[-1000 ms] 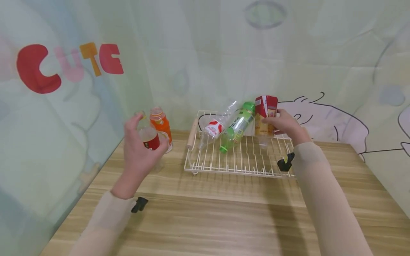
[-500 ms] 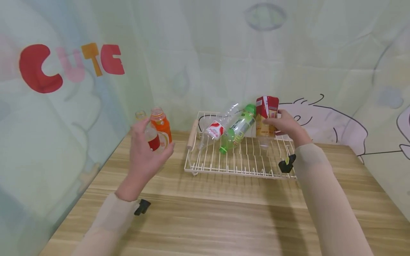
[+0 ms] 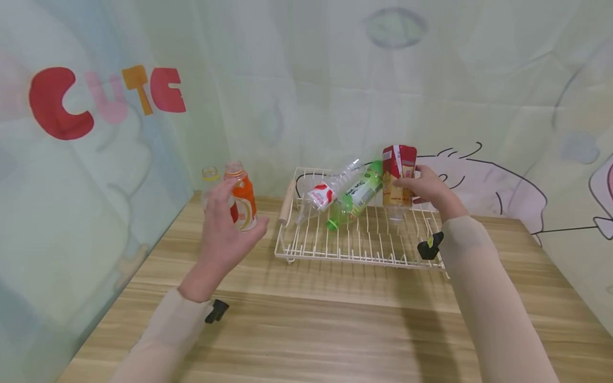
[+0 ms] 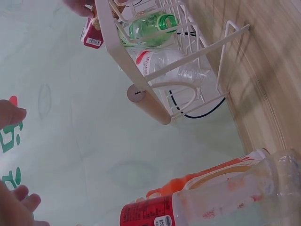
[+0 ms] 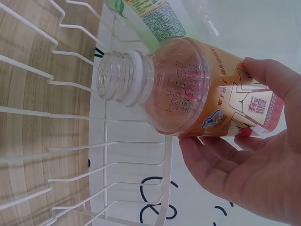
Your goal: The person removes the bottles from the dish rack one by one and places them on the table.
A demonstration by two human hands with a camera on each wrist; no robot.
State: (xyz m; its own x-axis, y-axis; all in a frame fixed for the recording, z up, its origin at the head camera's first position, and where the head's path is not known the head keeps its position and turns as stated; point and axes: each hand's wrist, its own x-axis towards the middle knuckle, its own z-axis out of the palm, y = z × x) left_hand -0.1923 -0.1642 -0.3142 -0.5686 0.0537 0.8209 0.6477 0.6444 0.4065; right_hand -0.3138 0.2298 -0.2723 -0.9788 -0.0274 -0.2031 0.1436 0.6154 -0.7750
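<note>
My right hand (image 3: 428,187) grips a red and gold labelled plastic bottle (image 3: 399,167) upside down over the right part of a white wire rack (image 3: 335,256). In the right wrist view, the open neck of that bottle (image 5: 178,89) points toward the rack wires, with my thumb and fingers on opposite sides of the label. My left hand (image 3: 222,229) is spread, thumb apart from the fingers, holding nothing. Past it stand a clear bottle (image 3: 210,174) with a red label, partly hidden by the fingers, and an orange-labelled bottle (image 3: 245,194). The left wrist view shows the red label (image 4: 150,212) clear of my fingers.
Inside the rack, a clear bottle (image 3: 321,196) with a white and red label and a green bottle (image 3: 360,192) lean neck down. A wooden handle (image 3: 288,201) forms the rack's left side. Printed cloth (image 3: 297,96) hangs behind the wooden table (image 3: 306,330).
My left hand has drawn away from the red-labelled bottle, toward the right and slightly nearer. The green bottle has settled a little lower. My right hand stays almost still with its bottle.
</note>
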